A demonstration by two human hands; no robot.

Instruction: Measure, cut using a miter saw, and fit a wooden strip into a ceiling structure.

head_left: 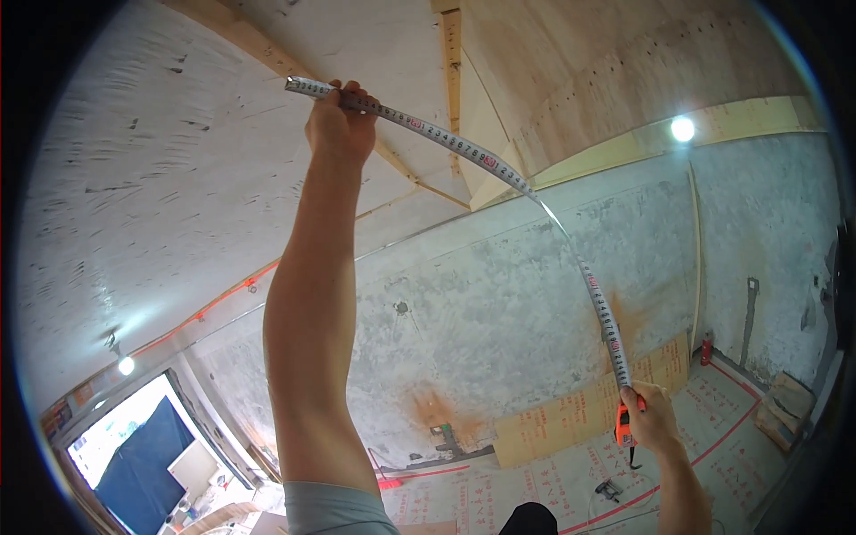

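Note:
My left hand (343,125) is raised high towards the ceiling, fingers closed around the steel tape near its hooked free end. From there the tape measure's blade (446,138) runs to the right, bends in mid-air and drops to its orange and black case (626,426). At the lower right my right hand (654,415) grips that case, with the thumb up near the mouth where the blade comes out. A dark strap hangs below the case. Just beyond the left fingers a wooden batten (267,53) runs along the ceiling.
Another batten (453,80) and a plywood panel (624,71) are overhead. Lit bulbs (683,128) hang at the right and lower left. A dark power tool (609,489) lies on the covered floor (526,495). A red extinguisher (707,349) and a cardboard box (785,408) stand by the wall.

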